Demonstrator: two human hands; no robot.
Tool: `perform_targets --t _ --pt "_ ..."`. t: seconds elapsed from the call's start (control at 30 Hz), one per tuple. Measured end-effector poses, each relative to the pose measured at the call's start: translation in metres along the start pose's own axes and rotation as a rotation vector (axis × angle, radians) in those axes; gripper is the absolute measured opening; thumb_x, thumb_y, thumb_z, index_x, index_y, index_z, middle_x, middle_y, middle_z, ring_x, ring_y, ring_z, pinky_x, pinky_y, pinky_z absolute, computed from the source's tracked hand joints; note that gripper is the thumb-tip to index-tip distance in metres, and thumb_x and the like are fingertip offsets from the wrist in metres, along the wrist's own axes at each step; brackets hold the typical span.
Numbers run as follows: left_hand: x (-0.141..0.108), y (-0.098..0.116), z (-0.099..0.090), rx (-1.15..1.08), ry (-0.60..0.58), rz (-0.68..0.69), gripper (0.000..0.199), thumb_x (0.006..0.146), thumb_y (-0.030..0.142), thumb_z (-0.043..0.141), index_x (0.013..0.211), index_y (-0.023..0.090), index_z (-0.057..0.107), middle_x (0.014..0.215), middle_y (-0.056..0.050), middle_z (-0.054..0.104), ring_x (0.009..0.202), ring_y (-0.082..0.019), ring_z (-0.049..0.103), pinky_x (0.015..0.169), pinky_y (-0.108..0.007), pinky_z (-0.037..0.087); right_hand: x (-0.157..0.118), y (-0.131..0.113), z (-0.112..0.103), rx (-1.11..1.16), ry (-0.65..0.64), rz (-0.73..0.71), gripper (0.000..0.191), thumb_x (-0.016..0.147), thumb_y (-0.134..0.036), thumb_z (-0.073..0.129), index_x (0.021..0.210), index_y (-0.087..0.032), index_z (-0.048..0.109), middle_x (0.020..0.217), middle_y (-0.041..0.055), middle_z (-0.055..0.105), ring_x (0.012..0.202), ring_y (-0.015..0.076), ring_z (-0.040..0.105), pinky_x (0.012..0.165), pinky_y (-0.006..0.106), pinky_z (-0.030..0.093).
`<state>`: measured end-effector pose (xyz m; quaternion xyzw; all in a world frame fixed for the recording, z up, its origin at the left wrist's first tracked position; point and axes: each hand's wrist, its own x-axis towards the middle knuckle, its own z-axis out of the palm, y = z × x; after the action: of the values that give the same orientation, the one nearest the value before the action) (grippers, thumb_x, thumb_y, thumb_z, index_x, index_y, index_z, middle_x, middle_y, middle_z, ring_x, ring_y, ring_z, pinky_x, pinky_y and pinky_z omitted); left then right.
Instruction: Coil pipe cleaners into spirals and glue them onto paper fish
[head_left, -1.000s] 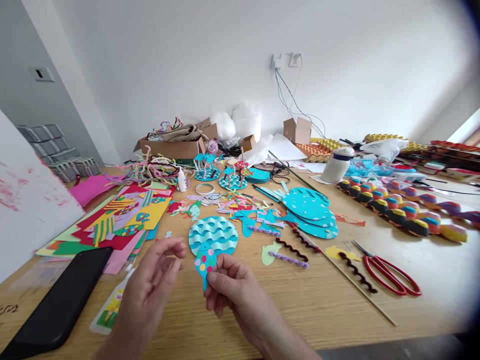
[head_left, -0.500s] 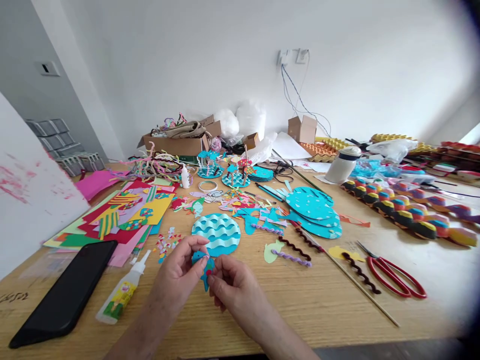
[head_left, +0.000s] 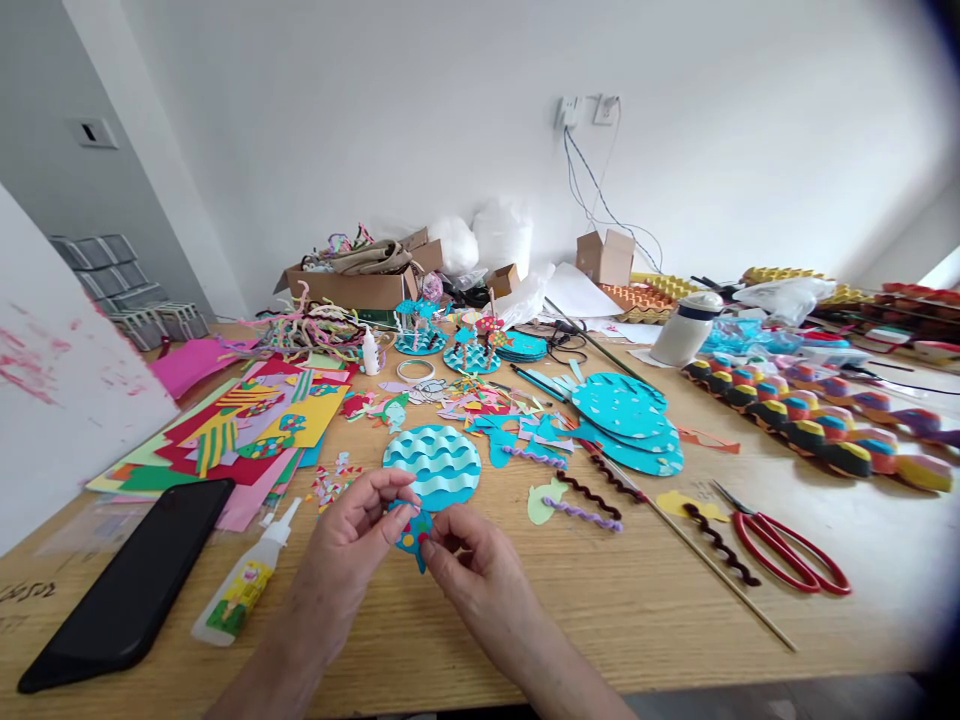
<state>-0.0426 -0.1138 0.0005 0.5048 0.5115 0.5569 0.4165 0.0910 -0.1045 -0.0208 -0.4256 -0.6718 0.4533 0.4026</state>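
Observation:
Between my two hands is a small blue paper fish (head_left: pixel 411 536) with red and yellow dots. My left hand (head_left: pixel 358 535) pinches its upper left part with thumb and fingers. On its right side, the thumb and fingers of my right hand (head_left: pixel 474 562) close on it near a red dot. Just beyond my hands lies a round blue disc (head_left: pixel 433 466) with pale wavy paper strips across it. A glue bottle (head_left: pixel 241 588) lies left of my left hand, and tiny coloured paper bits (head_left: pixel 336 482) are scattered behind it.
A black phone (head_left: pixel 127 580) lies at the left by stacked coloured paper (head_left: pixel 169 440). To the right are fuzzy wavy stems (head_left: pixel 589 497), a thin stick (head_left: pixel 720 565) and red-handled scissors (head_left: pixel 787 545). Blue discs (head_left: pixel 626 420) and finished-looking models (head_left: pixel 471 350) stand further back.
The paper fish has turned in my fingers, so more of its dotted side shows. Both hands stay in nearly the same place.

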Motion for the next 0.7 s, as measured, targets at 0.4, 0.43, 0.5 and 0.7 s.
perform_targets --t 0.4,0.43,0.5,0.7 --pt "-0.002 -0.004 0.002 0.062 0.034 0.030 0.016 0.067 0.020 0.059 0.083 0.020 0.062 0.074 0.001 0.062 0.072 -0.015 0.060 0.065 -0.024 0.051 -0.003 -0.001 0.000 -0.121 0.041 -0.056 0.009 0.074 -0.016 0.050 0.065 -0.019 0.049 0.061 -0.0027 0.048 0.056 0.0100 0.044 0.049 0.021 0.032" --pt "-0.002 -0.004 0.002 0.067 0.028 0.045 0.015 0.068 0.019 0.059 0.083 0.020 0.062 0.074 0.001 0.062 0.071 -0.014 0.061 0.065 -0.023 0.051 -0.003 -0.002 0.000 -0.113 0.055 -0.066 0.006 0.074 -0.016 0.050 0.068 -0.019 0.050 0.063 -0.0022 0.050 0.056 0.0101 0.045 0.049 0.021 0.034" --pt "-0.004 -0.006 0.002 0.095 0.014 0.088 0.016 0.069 0.018 0.058 0.084 0.021 0.062 0.073 0.001 0.063 0.070 -0.014 0.062 0.064 -0.023 0.052 -0.002 -0.004 -0.001 -0.097 0.087 -0.106 0.003 0.074 -0.016 0.051 0.072 -0.019 0.051 0.067 -0.0013 0.052 0.058 0.0106 0.048 0.051 0.022 0.037" --pt "-0.009 -0.009 0.001 0.351 0.040 0.303 0.019 0.073 0.017 0.055 0.089 0.023 0.063 0.079 -0.001 0.068 0.072 -0.016 0.065 0.066 -0.024 0.053 0.000 -0.010 -0.004 -0.176 0.151 -0.246 0.009 0.075 -0.013 0.050 0.070 -0.020 0.052 0.068 -0.0005 0.054 0.062 0.0121 0.050 0.056 0.023 0.040"
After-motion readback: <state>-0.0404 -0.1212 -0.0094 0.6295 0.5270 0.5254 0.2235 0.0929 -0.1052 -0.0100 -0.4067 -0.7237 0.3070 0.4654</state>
